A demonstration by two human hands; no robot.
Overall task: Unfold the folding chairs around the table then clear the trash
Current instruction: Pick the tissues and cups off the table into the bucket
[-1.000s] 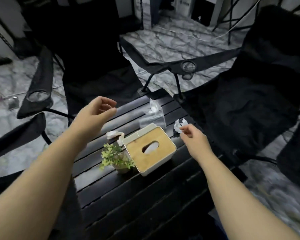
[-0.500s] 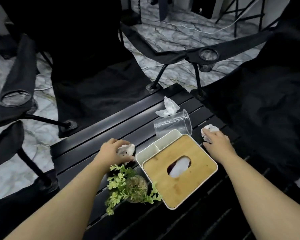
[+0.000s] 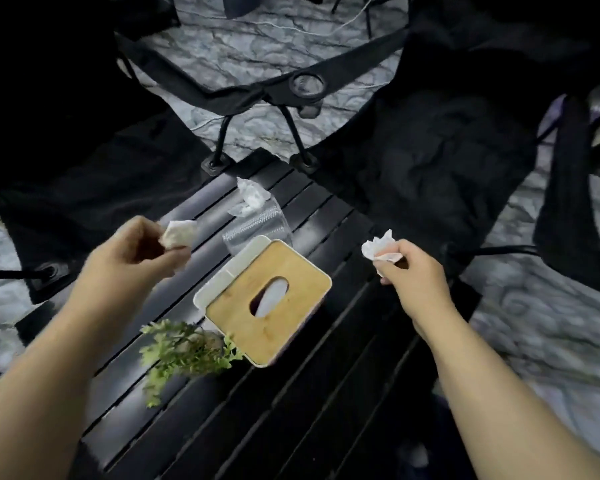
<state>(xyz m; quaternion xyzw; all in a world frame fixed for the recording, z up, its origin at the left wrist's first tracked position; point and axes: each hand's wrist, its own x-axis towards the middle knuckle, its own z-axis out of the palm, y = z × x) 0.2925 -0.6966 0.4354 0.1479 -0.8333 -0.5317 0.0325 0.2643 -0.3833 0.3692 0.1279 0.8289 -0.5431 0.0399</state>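
Both hands had come up off the table since half a sec before, each bringing its tissue along. L hand (image 3: pixel 136 251) was raised above the slats, fingers curled, pinching a white tissue wad (image 3: pixel 179 233) btwn thumb and fingertips; it was a bit motion-blurred. R hand (image 3: pixel 416 271) was up near the table's right edge, fingers curled round a crumpled tissue (image 3: pixel 378 247) that stuck out past the knuckles.

Btwn the two hands sat the tissue box (image 3: pixel 267 299), white w/ a bamboo lid, a tissue showing in the oval slot. Just beyond it a clear plastic cup (image 3: pixel 257 226) lay on its side, w/ a third tissue (image 3: pixel 250 199) at its far end; inside or just on it, couldn't tell. A small green plant (image 3: pixel 184 351) stood just beside the box's near-left corner, blurred. All were on the black slatted table (image 3: pixel 291 410).

At the far side stood the left chair (image 3: pixel 66 150) and right chair (image 3: pixel 430 150), both black and unfolded, w/ an armrest cup holder (image 3: pixel 307 85) btwn them. Marble-pattern floor (image 3: pixel 257 46) lay around.
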